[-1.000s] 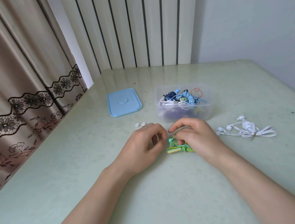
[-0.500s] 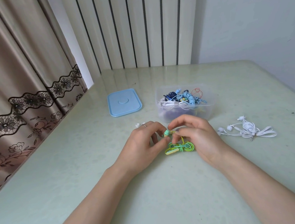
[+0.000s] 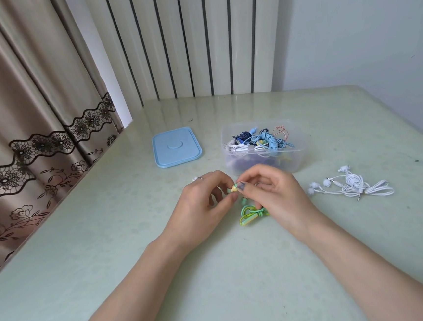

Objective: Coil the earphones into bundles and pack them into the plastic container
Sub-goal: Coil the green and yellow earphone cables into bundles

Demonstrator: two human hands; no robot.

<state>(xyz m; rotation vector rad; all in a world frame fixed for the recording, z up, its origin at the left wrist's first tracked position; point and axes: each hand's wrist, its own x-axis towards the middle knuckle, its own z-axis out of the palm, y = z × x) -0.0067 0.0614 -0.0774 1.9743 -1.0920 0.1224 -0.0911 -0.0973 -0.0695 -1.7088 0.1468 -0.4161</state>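
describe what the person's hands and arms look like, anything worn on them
Both forearms are bare, with no sleeves, watch or bracelet in view. The left hand wears a thin silver-coloured ring on one of its fingers. The right hand has a dark, greyish-painted thumbnail, and a thin ring seems to sit on one finger.

No readable text, label, brand, number or sign anywhere in view. Only a plain raised ring, no letters, on the flat light-blue rectangular plastic lid (image 3: pixel 177 147). Nothing printed on the clear rectangular plastic container (image 3: pixel 297 158), on the pale green glossy tabletop (image 3: pixel 161 241), or on the beige curtain with dark floral lace trim (image 3: pixel 38 147).
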